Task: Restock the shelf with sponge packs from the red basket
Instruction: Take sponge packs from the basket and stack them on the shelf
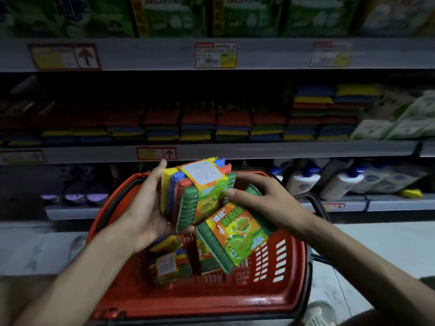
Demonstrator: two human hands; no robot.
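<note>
A red basket stands in front of me below the shelves. My left hand holds a sponge pack upright above the basket, its yellow, blue, red and green sponges banded by a paper label. My right hand grips a second sponge pack, tilted down over the basket with its green label facing up. More sponge packs lie inside the basket. The middle shelf carries rows of the same coloured sponge packs.
White bottles with blue caps stand on the lower shelf to the right. Green boxes fill the top shelf. White-green packets lie at the right end of the middle shelf. A pale floor and a shoe show at lower right.
</note>
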